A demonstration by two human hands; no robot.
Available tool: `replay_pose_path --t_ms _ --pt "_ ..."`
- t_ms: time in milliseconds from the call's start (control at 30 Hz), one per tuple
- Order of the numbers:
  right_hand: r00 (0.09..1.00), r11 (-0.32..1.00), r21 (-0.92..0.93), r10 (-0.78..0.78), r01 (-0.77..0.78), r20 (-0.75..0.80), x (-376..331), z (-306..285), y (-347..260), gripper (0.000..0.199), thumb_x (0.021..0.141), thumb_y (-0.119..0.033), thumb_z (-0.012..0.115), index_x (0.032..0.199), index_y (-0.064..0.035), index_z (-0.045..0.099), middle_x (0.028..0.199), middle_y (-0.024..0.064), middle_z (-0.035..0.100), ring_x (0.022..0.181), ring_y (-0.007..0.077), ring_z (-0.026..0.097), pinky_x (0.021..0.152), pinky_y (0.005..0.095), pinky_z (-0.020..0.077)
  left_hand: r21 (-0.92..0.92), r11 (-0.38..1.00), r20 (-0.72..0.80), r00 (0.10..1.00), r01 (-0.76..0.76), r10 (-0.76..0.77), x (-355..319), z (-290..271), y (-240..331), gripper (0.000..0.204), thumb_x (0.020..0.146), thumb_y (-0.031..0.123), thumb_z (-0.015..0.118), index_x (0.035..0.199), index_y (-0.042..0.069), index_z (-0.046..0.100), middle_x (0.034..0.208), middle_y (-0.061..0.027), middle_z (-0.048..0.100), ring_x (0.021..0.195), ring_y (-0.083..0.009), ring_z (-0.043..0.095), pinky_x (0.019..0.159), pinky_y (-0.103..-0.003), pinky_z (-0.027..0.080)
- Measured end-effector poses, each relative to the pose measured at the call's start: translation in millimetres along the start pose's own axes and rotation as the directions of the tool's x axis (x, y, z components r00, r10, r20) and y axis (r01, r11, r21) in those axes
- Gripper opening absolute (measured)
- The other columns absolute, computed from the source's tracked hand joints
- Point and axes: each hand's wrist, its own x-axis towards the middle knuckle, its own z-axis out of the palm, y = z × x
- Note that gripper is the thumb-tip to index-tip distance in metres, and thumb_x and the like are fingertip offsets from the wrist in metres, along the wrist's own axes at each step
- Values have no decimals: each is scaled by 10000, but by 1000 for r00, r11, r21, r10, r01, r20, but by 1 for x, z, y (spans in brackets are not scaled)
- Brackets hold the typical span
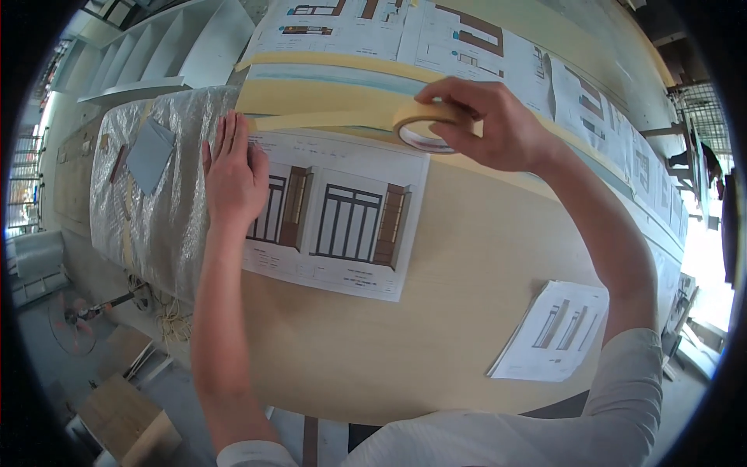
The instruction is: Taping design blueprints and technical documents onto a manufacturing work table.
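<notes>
My right hand (502, 124) grips a roll of yellowish masking tape (424, 124) above the far side of the board. From the roll a strip of tape (327, 120) stretches left along the top edge of a printed drawing sheet (354, 272). Flat fingers of my left hand (237, 171) press on the strip's left end and the sheet's upper left corner. The sheet shows dark-framed door or cabinet drawings and lies on a pale wooden board (459, 296).
A stack of printed sheets (551, 331) lies near the board's right front. More drawing sheets (475, 43) line the far side. Left of the board, a bubble-wrapped bundle (175, 194) carries grey sandpaper-like squares (151, 154). White shelving (167, 58) stands at the far left.
</notes>
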Motion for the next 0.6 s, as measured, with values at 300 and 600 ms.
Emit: replay_pose_path --t_ms 300,600 --pt "982 983 -125 -112 131 151 -49 -26 18 339 946 -28 756 1283 -61 771 791 90 681 667 222 622 633 370 498 9 1000 14 1000 -10 10 -2 1 -3 588 1088 237 491 1641 43 432 1717 -138 414 1606 -311 356 1327 -512 212" --pt "905 912 -404 223 -62 363 -41 -24 -9 333 1044 -192 642 1355 -178 761 755 119 667 744 313 667 699 465 505 -14 1000 20 1000 -13 14 -4 1 -3 592 1080 202 505 1642 31 429 1715 -144 418 1613 -311 346 1328 -521 190"
